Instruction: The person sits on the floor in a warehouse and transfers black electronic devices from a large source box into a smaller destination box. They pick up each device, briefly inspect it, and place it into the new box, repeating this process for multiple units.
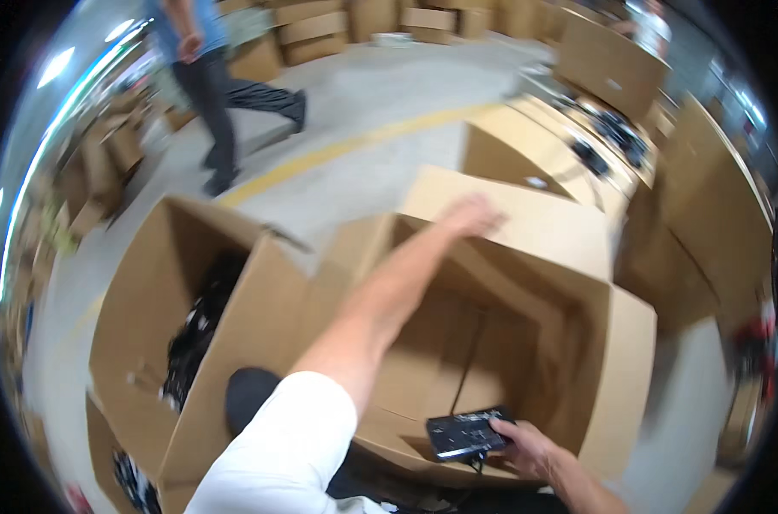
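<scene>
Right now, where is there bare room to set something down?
Middle open box: bare bottom between its walls. Bare floor between yellow line and far boxes. Crowded: left box, holding black items; near rim, right hand gripping black device.

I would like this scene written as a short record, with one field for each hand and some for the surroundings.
Left hand: at the far flap of the open carton; contact unclear
Right hand: holds a flat black object by the carton's near side
Left carton: open, black items inside
Beyond: person in blue top, near a yellow floor line
</scene>
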The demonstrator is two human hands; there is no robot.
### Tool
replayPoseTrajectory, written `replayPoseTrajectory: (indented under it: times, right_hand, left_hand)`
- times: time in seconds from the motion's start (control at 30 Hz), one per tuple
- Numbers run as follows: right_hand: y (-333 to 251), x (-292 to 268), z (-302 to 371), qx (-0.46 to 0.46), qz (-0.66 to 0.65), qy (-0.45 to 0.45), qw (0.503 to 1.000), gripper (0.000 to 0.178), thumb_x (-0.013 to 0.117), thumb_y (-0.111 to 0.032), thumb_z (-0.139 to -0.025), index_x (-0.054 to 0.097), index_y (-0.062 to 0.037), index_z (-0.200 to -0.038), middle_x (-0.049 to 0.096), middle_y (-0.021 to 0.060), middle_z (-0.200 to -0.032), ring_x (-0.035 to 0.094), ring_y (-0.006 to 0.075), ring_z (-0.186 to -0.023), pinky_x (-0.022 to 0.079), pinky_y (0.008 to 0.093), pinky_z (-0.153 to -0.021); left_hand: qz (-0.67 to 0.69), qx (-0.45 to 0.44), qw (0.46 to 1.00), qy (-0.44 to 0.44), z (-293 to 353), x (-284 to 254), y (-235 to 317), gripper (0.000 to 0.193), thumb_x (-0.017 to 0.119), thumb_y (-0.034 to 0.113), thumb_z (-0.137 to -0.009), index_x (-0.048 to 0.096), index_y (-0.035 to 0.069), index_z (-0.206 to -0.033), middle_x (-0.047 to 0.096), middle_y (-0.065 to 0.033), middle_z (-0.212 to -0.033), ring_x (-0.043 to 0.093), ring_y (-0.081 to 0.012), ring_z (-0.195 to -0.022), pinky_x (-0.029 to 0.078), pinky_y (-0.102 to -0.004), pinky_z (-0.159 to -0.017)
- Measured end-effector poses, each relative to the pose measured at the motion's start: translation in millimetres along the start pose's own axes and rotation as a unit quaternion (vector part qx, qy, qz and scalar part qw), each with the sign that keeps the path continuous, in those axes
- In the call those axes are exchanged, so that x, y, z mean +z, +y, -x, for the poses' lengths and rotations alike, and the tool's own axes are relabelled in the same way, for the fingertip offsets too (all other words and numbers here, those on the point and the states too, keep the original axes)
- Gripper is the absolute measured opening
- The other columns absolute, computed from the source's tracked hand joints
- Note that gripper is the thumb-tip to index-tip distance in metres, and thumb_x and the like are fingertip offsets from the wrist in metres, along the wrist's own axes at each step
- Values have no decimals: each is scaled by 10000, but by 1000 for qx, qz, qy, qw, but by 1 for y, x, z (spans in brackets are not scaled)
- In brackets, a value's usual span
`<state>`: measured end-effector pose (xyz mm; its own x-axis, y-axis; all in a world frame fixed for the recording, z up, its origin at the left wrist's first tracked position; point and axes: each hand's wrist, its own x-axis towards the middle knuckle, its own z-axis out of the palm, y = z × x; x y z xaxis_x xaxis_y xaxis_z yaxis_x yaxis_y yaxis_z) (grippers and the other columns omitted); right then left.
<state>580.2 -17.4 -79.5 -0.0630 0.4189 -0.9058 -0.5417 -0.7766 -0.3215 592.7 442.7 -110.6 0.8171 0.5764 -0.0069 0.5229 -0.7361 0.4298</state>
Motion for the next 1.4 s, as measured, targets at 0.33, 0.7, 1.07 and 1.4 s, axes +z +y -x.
replayPoseTrajectory:
  times: [0.33,0.7,1.07,1.4]
  right_hand:
    - [-27,-41,25,-276,-76,104,952,501,665,-490,-951,598,-122,-1285,696,100,-1156,673,280,-1038,578,435,-785]
    - [-31,-22,33,-342,-63,91,933,546,645,-265,-1002,455,-79,-1479,549,192,-1393,538,352,-1280,484,516,-1080]
    - [-23,169,40,-525,136,20,840,338,620,-141,-1006,554,-1,-1306,655,63,-1145,643,166,-1010,537,301,-859]
    - [-23,311,126,-877,359,-26,318,396,719,-24,-885,609,36,-1260,610,249,-1345,559,404,-1325,457,487,-1109]
  left_hand:
    - [213,70,970,94,340,-237,-84,346,657,298,-985,725,37,-1202,754,-103,-1115,689,-219,-1067,530,-361,-949]
    - [41,-402,914,-37,675,-67,-394,763,848,512,-714,662,-38,-1211,683,-273,-1187,645,-421,-1151,499,-475,-1017]
    - [469,-236,795,303,635,-283,-212,451,791,246,-890,601,1,-1217,725,-115,-1041,733,-214,-900,635,-358,-641]
    - [703,-202,679,60,573,-259,-10,519,418,454,-1092,606,-4,-1247,744,-153,-999,760,-246,-772,650,-375,-544]
